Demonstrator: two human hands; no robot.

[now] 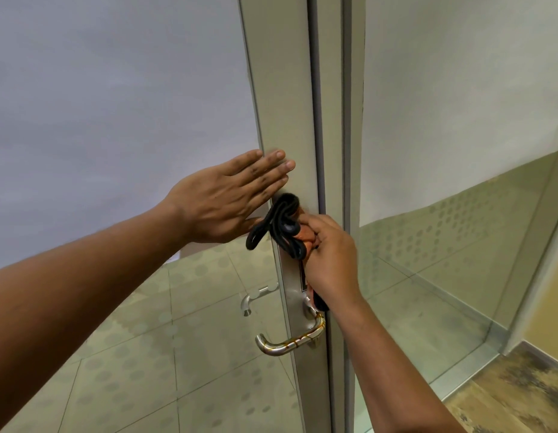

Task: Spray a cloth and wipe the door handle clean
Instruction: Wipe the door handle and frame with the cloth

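A metal lever door handle (290, 340) with brown streaks on it juts from the steel plate (294, 295) on the door frame. My right hand (329, 254) is shut on a bunched orange cloth with black edging (285, 228), pressed against the frame just above the plate. A bit of the cloth also shows under my wrist, close to the handle's base. My left hand (227, 198) lies flat and open against the glass and the frame edge, above and left of the cloth. No spray bottle is in view.
The glass door (121, 104) has frosted film above and dotted film below. The handle on the far side (255, 296) shows through the glass. A fixed glass panel (459, 120) stands right of the frame, with wood-look floor (521, 395) at lower right.
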